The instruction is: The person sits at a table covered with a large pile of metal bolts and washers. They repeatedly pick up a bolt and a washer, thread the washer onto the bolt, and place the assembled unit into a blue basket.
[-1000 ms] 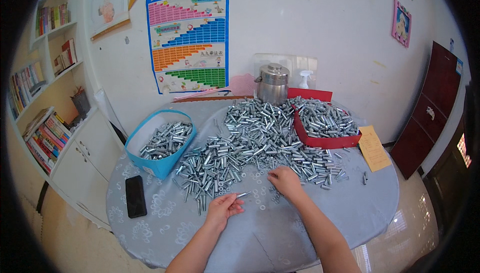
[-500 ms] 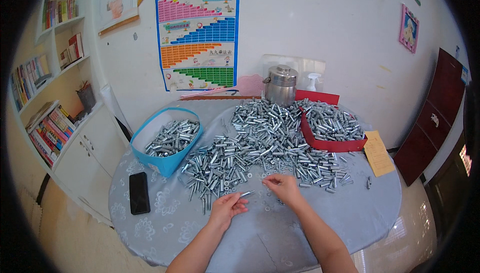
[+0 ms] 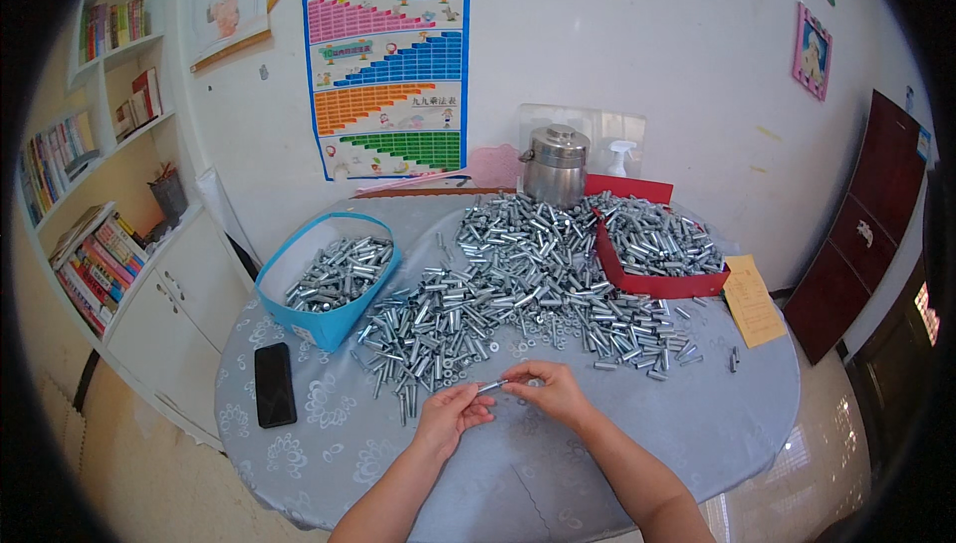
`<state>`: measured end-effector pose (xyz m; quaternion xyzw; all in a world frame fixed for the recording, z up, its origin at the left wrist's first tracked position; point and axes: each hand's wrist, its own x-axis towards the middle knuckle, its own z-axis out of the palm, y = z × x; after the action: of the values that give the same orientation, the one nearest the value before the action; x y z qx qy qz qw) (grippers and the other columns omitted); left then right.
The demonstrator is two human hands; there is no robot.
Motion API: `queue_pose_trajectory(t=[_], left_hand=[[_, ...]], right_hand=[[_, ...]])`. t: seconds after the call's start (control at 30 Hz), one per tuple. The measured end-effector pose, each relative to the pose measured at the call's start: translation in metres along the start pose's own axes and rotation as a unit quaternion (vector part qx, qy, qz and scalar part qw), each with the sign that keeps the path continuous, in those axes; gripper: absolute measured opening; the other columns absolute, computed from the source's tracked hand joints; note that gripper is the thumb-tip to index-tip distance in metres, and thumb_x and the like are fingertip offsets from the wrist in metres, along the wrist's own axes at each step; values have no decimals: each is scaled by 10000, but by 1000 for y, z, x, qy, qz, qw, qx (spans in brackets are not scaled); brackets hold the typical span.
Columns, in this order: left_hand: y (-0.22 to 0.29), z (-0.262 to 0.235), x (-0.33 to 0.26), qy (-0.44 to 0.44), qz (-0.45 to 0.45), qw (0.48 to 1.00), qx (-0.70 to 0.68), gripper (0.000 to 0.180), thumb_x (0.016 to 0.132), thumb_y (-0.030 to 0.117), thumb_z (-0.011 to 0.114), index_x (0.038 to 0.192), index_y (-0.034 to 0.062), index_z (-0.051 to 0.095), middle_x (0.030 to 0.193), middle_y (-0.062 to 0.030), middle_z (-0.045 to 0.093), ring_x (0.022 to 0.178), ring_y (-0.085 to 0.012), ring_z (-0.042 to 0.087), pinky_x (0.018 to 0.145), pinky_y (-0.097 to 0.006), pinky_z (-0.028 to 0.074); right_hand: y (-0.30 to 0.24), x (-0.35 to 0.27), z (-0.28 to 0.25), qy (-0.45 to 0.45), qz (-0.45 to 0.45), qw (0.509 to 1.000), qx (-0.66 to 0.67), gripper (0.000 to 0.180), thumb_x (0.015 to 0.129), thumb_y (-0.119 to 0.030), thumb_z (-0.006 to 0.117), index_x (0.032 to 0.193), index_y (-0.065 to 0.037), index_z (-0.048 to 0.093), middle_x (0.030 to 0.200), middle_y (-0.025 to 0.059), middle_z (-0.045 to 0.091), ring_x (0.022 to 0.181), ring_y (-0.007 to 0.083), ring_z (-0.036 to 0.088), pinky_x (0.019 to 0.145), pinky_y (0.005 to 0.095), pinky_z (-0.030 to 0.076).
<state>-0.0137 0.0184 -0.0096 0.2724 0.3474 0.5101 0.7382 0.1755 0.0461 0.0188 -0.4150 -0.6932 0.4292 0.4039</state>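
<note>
both hands were up close together over the near part of the round table (image 3: 697, 424), which had a pale blue-grey patterned cloth on it. the left hand (image 3: 450, 416) and the right hand (image 3: 550, 391) were each pinching one end of a single small metal bolt (image 3: 492, 385), fingers curled in tight around it, so the bolt sat level between the two sets of fingertips, just above the cloth. couldn't tell if there was a washer or nut on it, too small to see.

right behind the hands was the big loose heap of silvery bolts (image 3: 508, 284) spread across the middle of the table, with the nearest stragglers lying just beyond the fingers. a blue fabric bin (image 3: 329, 319) sat to the left of the heap with more of the same bolts piled inside. on the far right side a red tray (image 3: 657, 284) held another load of them, its edge touching the heap. a black phone (image 3: 275, 384) lay flat near the left edge, well apart from the hands. a yellowish paper slip (image 3: 749, 299) lay just right of the red tray. at the back, against the wall, stood a steel lidded pot (image 3: 555, 167) with a white spray bottle (image 3: 619, 157) beside it. a colourful chart poster (image 3: 386, 67) hung on the wall above, and bookshelves (image 3: 80, 195) ran down the left.
</note>
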Motion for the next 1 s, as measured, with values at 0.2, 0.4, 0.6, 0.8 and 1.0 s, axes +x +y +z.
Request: queue_pose_trajectory(t=[0.2, 0.4, 0.6, 0.8, 1.0], left_hand=[[0, 1, -1, -1, 0, 1000, 5, 226, 859, 136, 503, 1002, -36, 528, 848, -159, 604, 657, -156, 583, 643, -317, 533], [-1, 0, 0, 5, 3, 1000, -3, 235, 858, 132, 501, 1014, -41, 523, 846, -160, 603, 656, -158, 585, 638, -326, 536], [-2, 0, 1, 6, 4, 1000, -2, 237, 858, 122, 503, 1008, -60, 527, 839, -165, 601, 649, -156, 582, 644, -329, 536], [-1, 0, 0, 10, 5, 1000, 6, 230, 857, 132, 505, 994, -51, 533, 830, -156, 604, 643, -154, 587, 631, -318, 539], [-5, 1, 1, 9, 11, 999, 40, 225, 853, 140, 516, 984, -41, 547, 821, -153, 607, 637, -154, 591, 628, -311, 537]], right_hand=[[-5, 5, -24, 85, 18, 996, -19, 197, 768, -172, 625, 931, -62, 640, 805, 52, 628, 731, 127, 574, 685, 251, 446], [3, -1, -62, 106, 91, 964, -226, 194, 704, -173, 646, 873, -78, 654, 833, 110, 617, 771, 231, 591, 692, 298, 457], [18, -9, -55, 24, 14, 943, -332, 216, 687, -210, 656, 861, -81, 654, 808, 101, 602, 799, 263, 568, 705, 336, 452], [7, -8, -43, 38, -30, 953, -300, 220, 689, -200, 660, 867, -73, 638, 828, 103, 609, 806, 263, 569, 702, 343, 451], [-8, -9, -22, -11, -123, 957, -262, 210, 720, -205, 643, 884, -75, 622, 820, 93, 615, 795, 260, 575, 690, 343, 453]])
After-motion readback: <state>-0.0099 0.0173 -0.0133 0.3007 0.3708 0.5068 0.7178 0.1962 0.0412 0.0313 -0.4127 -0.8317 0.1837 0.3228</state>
